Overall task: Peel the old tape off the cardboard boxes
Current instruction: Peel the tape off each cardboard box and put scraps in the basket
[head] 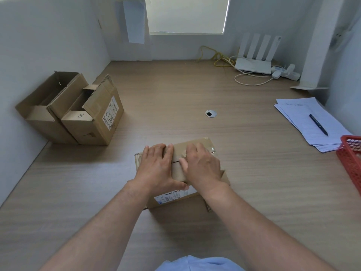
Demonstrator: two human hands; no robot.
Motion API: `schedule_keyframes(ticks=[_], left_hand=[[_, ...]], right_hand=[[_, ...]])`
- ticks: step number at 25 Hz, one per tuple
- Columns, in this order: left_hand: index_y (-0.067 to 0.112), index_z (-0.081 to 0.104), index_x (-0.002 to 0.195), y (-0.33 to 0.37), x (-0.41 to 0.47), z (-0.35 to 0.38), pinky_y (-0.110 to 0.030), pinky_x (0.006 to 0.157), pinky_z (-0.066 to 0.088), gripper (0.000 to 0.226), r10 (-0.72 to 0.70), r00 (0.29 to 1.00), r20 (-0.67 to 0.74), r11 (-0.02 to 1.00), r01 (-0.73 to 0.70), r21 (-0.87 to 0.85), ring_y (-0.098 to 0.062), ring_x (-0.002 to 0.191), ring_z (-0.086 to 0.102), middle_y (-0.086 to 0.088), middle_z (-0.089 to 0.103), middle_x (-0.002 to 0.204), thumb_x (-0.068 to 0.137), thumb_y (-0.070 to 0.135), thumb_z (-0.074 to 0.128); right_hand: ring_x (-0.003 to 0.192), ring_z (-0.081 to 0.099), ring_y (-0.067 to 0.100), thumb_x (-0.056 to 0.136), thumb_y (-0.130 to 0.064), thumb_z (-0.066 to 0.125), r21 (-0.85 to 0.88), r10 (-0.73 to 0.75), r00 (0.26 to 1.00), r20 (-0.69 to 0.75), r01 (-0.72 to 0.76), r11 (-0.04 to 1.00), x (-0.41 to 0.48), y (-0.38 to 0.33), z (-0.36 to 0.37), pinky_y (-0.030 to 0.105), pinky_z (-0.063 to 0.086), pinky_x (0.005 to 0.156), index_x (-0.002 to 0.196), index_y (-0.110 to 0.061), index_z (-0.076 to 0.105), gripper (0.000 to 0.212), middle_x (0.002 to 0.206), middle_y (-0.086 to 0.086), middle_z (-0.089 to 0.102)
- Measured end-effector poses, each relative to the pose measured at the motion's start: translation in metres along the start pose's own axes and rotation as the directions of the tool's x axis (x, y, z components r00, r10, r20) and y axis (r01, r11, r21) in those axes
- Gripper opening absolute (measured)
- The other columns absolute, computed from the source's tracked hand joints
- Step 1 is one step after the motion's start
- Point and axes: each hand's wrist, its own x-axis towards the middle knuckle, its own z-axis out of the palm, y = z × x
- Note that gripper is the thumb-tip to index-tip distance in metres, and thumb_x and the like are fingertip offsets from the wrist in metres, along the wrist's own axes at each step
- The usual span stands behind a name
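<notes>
On desk (254,182), centre: cardboard box (195,146). Top pressed by left hand (156,165), fingers flat, straight. At seam, tape wad (183,153) pinched by right hand (202,166), fingers curled.

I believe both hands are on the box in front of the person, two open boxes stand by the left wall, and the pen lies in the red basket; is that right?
Not quite: the head view shows the pen lying on the stack of lined papers, not in the red basket. The rest holds.
</notes>
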Motion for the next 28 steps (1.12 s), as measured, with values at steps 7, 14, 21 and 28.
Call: schedule_keyframes(ticks=[7,14,21,28], left_hand=[[0.022,0.007,0.152,-0.015,-0.003,-0.003,-0.039,0.119,-0.006,0.125,-0.01,1.0,0.006,0.999,0.01,-0.032,-0.016,0.137,0.003,-0.002,0.015,0.151,0.056,0.081,0.062],[0.021,0.006,0.152,-0.02,-0.006,-0.004,-0.038,0.118,-0.009,0.126,0.02,1.0,0.019,1.0,-0.02,-0.018,-0.018,0.139,0.001,-0.003,0.013,0.151,0.057,0.081,0.062],[0.019,0.002,0.152,-0.017,-0.002,-0.004,-0.043,0.118,-0.01,0.126,0.018,0.998,0.053,1.0,-0.019,0.01,-0.019,0.142,0.0,-0.005,0.011,0.153,0.058,0.083,0.057],[0.016,0.0,0.152,0.004,0.008,0.002,-0.046,0.117,-0.012,0.13,0.029,0.998,0.048,0.999,-0.03,0.02,-0.018,0.144,-0.002,-0.004,0.008,0.154,0.058,0.087,0.054]], right_hand=[[0.065,0.06,0.028,0.093,-0.016,0.047,0.564,0.382,0.915,0.132,-0.386,0.73,0.02,0.042,-0.015,0.032,0.043,0.06,0.082,-0.003,0.064,0.024,0.069,0.013,0.065],[0.042,0.057,0.014,0.085,-0.015,0.056,0.65,0.476,0.84,0.262,-0.518,0.556,0.023,0.05,-0.014,0.022,0.04,0.039,0.08,-0.012,0.056,0.006,0.067,0.007,0.068],[0.085,0.058,0.032,0.098,-0.03,0.04,0.409,0.326,0.934,0.145,-0.356,0.84,0.016,0.046,-0.014,0.035,0.038,0.065,0.075,-0.008,0.053,0.034,0.076,0.007,0.061],[0.094,0.06,0.029,0.087,-0.052,0.051,0.068,0.22,0.974,0.056,-0.224,0.972,0.009,0.028,-0.01,0.031,0.034,0.067,0.116,-0.021,0.052,0.042,0.106,0.004,0.058]])
